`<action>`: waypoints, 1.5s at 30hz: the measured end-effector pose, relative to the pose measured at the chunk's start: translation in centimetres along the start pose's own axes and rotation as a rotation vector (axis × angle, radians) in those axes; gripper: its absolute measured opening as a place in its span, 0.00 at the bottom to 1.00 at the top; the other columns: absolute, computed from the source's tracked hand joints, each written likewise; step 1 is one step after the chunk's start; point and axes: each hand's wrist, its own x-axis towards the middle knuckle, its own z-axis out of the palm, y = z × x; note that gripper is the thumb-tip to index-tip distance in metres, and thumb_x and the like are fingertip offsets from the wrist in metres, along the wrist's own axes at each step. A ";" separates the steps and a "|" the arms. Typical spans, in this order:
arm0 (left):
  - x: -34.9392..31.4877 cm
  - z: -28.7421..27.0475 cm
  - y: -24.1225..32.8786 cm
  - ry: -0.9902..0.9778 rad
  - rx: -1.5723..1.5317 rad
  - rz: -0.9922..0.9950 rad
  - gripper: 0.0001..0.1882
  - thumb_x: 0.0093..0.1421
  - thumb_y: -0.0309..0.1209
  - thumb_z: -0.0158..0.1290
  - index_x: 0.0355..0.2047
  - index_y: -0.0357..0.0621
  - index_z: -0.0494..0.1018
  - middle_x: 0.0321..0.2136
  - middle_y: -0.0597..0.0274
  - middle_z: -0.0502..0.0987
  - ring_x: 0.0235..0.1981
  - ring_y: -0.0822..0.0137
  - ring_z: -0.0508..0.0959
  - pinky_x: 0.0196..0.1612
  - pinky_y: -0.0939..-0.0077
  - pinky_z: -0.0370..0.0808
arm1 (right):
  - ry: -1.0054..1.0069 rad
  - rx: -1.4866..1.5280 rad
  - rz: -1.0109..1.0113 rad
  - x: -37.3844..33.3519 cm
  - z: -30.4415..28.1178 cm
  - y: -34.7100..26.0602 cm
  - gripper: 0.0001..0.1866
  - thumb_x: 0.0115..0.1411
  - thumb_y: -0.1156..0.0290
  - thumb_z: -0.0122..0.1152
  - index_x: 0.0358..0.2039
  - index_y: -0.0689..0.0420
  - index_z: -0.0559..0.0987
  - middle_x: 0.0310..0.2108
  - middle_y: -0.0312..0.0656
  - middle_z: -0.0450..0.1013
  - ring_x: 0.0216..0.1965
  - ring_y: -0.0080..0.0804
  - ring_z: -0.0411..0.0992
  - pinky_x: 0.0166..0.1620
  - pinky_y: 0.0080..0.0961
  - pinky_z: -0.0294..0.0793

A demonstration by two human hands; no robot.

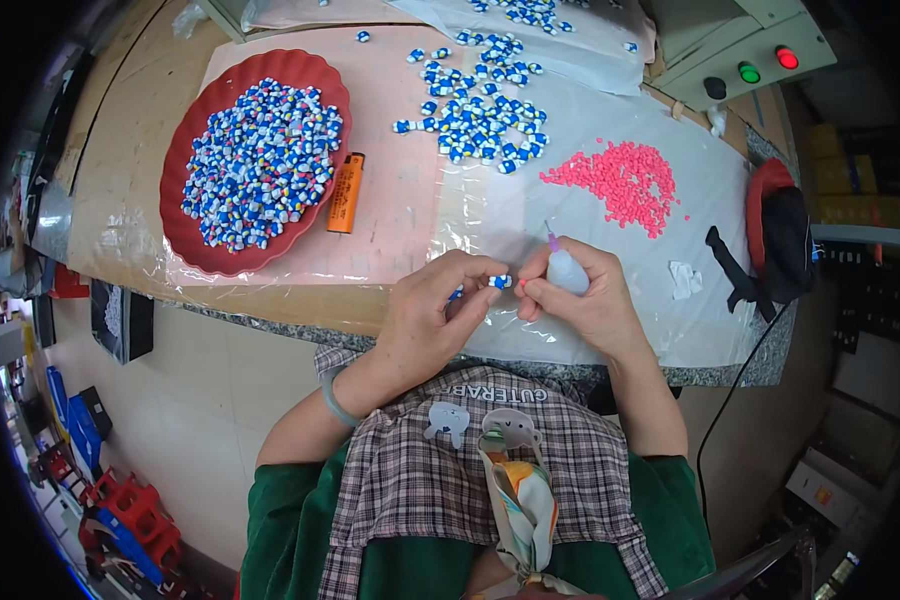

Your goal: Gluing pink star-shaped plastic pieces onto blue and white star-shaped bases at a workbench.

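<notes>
Between the thumb and forefinger of my left hand (pixel 425 305), a small blue-and-white figure piece (pixel 500 282) is pinched. Another blue bit (pixel 457 294) shows between the fingers of that hand. My right hand (pixel 595 300) is closed around a small white squeeze bottle (pixel 568 272), its purple needle tip (pixel 553 237) pointing up and away from me. A tiny pink piece (pixel 522 285) shows at the right fingertips, just right of the blue-and-white piece. Both hands are close together above the table's near edge.
A red scalloped tray (pixel 175 200) heaped with blue-and-white pieces stands at left, beside an orange cylinder (pixel 345 195). Loose blue-and-white pieces (pixel 490 110) lie at the far middle. Pink pieces (pixel 625 185) are spread at right, near a scrap of paper (pixel 685 280) and a black-and-red item (pixel 778 235).
</notes>
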 end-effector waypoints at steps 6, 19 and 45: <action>0.1 0.5 -0.4 0.001 0.103 0.143 0.12 0.55 0.19 0.56 0.41 0.40 0.76 0.29 0.60 0.75 0.27 0.70 0.73 0.29 0.79 0.69 | 0.047 -0.045 0.030 -0.3 0.7 0.0 0.12 0.57 0.83 0.60 0.40 0.62 0.71 0.29 0.38 0.74 0.26 0.21 0.74 0.29 0.18 0.74; 0.1 0.8 -1.3 0.018 0.203 0.338 0.11 0.55 0.18 0.56 0.40 0.36 0.73 0.33 0.53 0.77 0.31 0.58 0.79 0.33 0.71 0.76 | 0.018 -0.443 -0.042 0.1 1.2 -0.1 0.15 0.54 0.83 0.62 0.42 0.60 0.71 0.32 0.39 0.75 0.27 0.19 0.73 0.30 0.18 0.74; 10.6 0.0 -2.1 0.019 0.735 0.420 0.09 0.54 0.23 0.56 0.37 0.40 0.71 0.31 0.53 0.72 0.30 0.52 0.76 0.33 0.61 0.74 | 0.195 -0.007 -0.119 -0.9 -2.7 1.5 0.05 0.58 0.75 0.60 0.32 0.59 0.73 0.30 0.32 0.69 0.34 0.16 0.64 0.40 0.16 0.64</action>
